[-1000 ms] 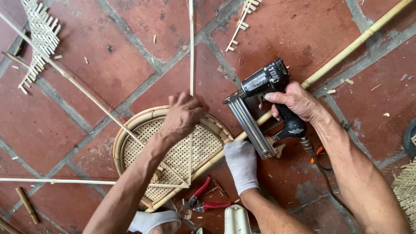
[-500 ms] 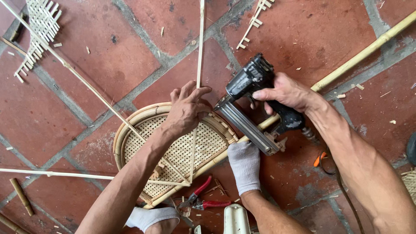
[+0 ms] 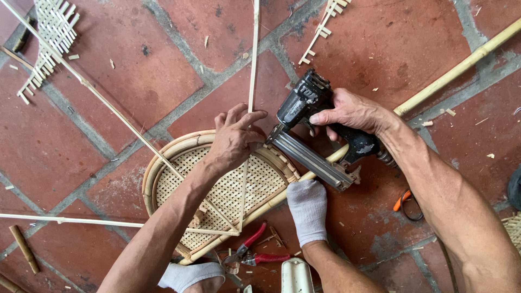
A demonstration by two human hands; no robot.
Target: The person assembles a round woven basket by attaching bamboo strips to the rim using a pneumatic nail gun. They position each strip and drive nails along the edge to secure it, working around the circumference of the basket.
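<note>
Nail gun [image 3: 317, 133] has moved left, muzzle now beside left hand [image 3: 234, 138].

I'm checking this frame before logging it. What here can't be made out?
All in the head view:
- Nail gun nose: hidden behind the left hand, so contact with the woven tray can't be judged.
- Trigger: covered by the right hand.
- Red-handled cutters: blades hidden in the scraps.
- White object: cut off by the bottom edge.
- Dark object: cut off by the right edge.
</note>
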